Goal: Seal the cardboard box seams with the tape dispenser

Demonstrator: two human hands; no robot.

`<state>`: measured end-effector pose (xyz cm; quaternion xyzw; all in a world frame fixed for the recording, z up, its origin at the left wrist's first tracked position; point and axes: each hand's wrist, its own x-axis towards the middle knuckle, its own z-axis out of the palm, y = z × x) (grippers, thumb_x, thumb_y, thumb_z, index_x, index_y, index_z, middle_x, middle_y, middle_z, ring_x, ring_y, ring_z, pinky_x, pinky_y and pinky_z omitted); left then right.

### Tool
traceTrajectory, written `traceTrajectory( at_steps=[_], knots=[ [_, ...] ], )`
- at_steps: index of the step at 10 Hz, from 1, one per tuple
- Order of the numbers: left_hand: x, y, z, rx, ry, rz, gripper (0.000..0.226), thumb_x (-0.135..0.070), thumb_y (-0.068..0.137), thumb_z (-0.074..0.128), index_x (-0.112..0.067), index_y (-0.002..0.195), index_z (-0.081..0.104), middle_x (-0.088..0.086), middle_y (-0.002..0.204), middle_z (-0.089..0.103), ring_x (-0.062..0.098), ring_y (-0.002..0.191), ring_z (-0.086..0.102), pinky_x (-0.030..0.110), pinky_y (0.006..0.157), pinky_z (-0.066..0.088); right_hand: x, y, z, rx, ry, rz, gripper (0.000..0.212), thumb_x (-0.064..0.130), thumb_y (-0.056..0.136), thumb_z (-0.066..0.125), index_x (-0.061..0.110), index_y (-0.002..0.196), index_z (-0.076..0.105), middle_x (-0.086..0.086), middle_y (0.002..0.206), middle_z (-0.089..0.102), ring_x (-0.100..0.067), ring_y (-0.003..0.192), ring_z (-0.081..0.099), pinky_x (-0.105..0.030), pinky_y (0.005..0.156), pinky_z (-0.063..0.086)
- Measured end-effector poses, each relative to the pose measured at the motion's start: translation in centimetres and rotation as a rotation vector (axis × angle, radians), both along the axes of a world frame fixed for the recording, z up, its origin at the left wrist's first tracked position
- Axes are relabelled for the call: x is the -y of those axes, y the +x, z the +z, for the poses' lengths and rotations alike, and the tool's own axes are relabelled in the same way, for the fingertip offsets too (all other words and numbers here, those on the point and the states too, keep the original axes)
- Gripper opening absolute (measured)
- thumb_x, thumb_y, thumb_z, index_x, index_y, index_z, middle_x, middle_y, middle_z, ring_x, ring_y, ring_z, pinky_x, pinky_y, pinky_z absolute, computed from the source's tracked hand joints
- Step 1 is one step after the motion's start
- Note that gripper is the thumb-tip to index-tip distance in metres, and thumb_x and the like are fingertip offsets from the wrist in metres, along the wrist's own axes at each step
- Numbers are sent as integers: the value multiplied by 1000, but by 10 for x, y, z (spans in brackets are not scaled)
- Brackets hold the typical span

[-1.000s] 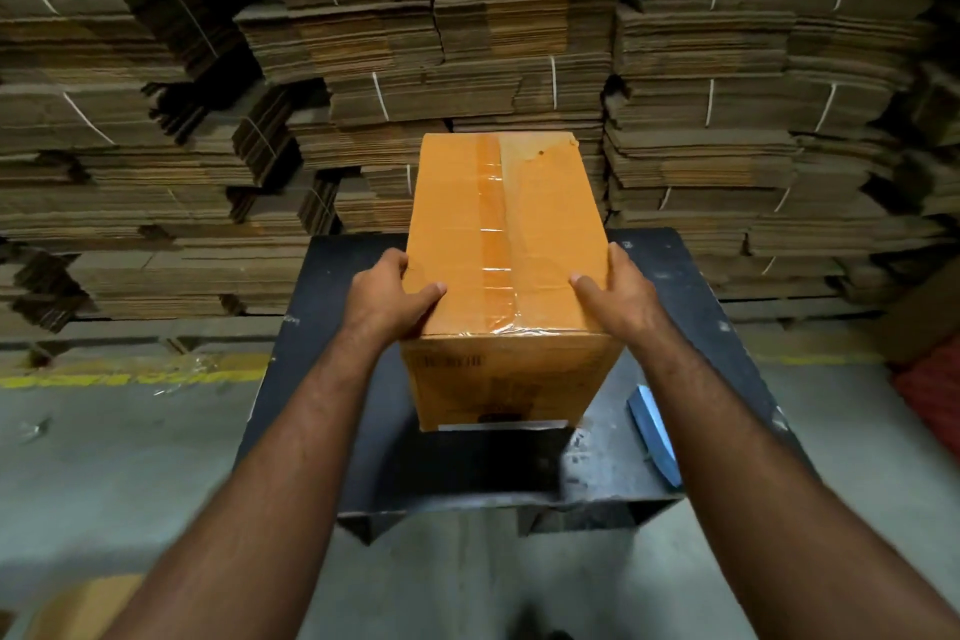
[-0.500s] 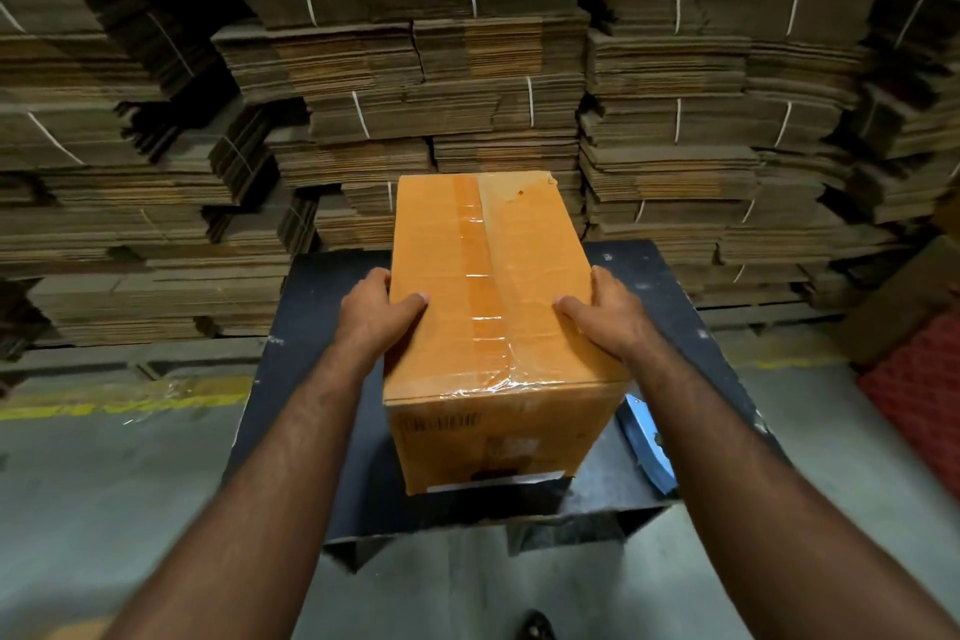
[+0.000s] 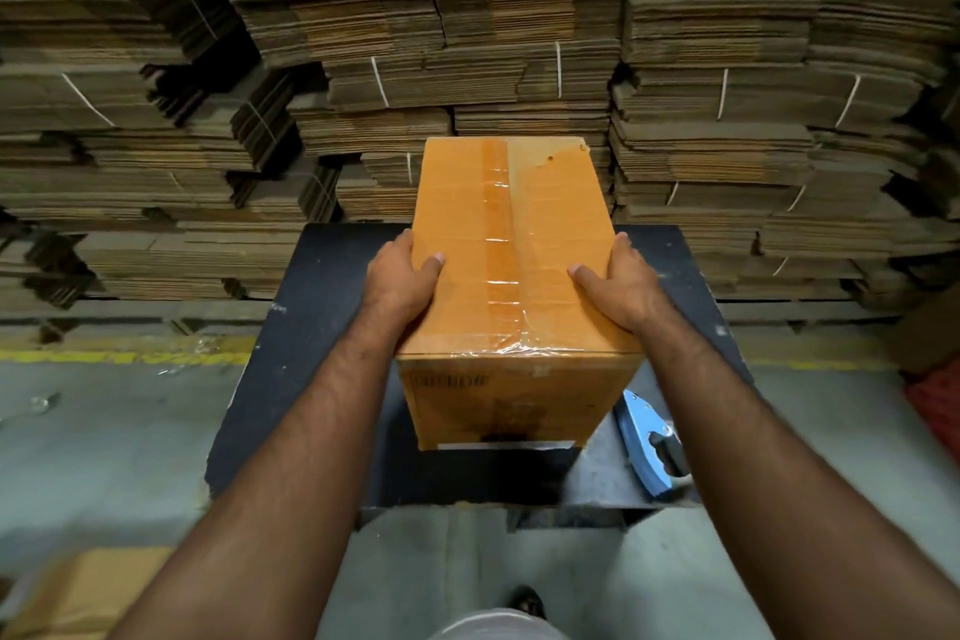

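Observation:
An orange-brown cardboard box stands on the black table, its top seam covered by a strip of clear tape that wrinkles over the near edge. My left hand grips the box's left side with the thumb on top. My right hand grips the right side the same way. The fingers of both hands are hidden behind the box walls. A blue tape dispenser lies on the table's near right corner, below my right forearm.
Tall stacks of bundled flat cardboard fill the background behind the table. A yellow line runs across the grey floor at left. Another cardboard piece lies on the floor at lower left.
The box has come nearer to me and to the table's front edge, held by both hands. More of the blue dispenser shows beside my right forearm.

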<state>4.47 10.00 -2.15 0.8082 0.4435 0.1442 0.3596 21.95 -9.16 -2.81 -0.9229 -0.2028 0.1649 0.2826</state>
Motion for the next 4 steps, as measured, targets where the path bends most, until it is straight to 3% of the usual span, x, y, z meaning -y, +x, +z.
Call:
traceTrajectory(
  at_steps=[3, 4],
  knots=[
    [18, -17, 11, -57, -10, -19, 55, -36, 100, 55, -13, 147, 39, 13, 144, 49, 33, 131, 46, 45, 103, 40, 9, -18, 10, -35, 23, -7, 94, 49, 93, 59, 12, 159, 2, -10, 160, 24, -31, 144, 29, -48, 111, 34],
    [18, -34, 13, -104, 25, -78, 52, -39, 99, 54, -12, 142, 45, 13, 137, 54, 31, 125, 50, 40, 95, 43, 17, -35, 19, 120, 32, -34, 88, 48, 94, 58, 13, 158, 9, -9, 161, 22, -30, 144, 28, -51, 111, 33]
  ],
)
